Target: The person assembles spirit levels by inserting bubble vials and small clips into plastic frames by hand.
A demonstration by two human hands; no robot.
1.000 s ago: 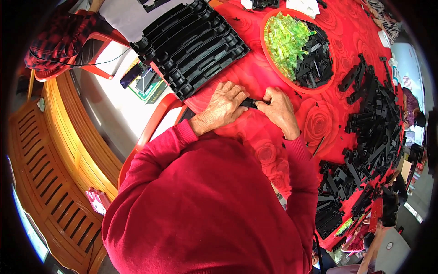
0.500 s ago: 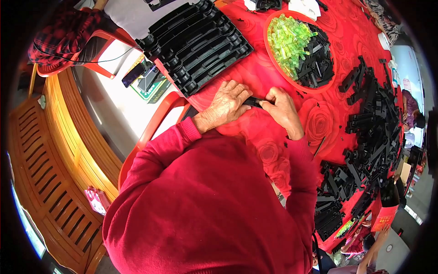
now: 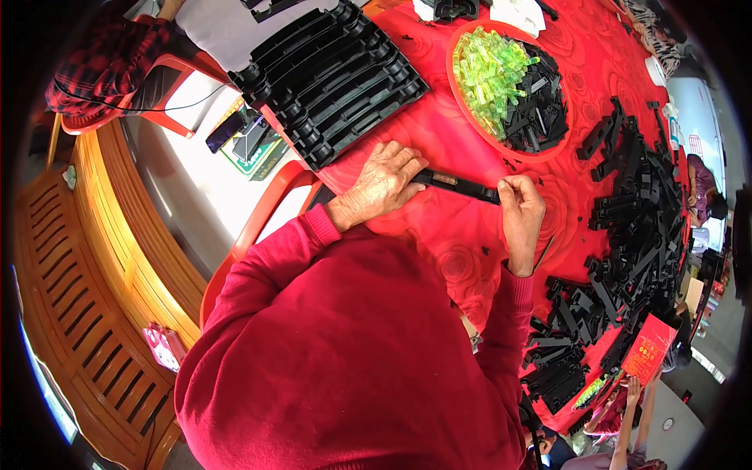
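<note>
A slim black plastic bar (image 3: 462, 186) with a small pale brownish slot near its middle lies across the space between my hands, just over the red tablecloth (image 3: 439, 235). My left hand (image 3: 386, 182) is closed around its left end. The fingertips of my right hand (image 3: 521, 215) pinch its right end. Just beyond my left hand are several black bars with rounded, notched ends, lined up side by side in a stack (image 3: 329, 82). Past my right hand stands a red basket (image 3: 452, 74) holding translucent yellow-green tubes (image 3: 489, 70) and small black strips (image 3: 540, 110).
A large heap of loose black plastic pieces (image 3: 627, 211) covers the table's right side. At the left are a red chair (image 3: 258, 227) and a slatted wooden bench (image 3: 86, 298). Another person's checked sleeve (image 3: 113, 66) is at upper left. A hand (image 3: 630, 388) holds a red packet (image 3: 650, 348) at lower right.
My right hand has moved right and slightly toward me, to the bar's right end, and more of the bar shows. My left hand stays nearly in place. The red packet at lower right has been raised.
</note>
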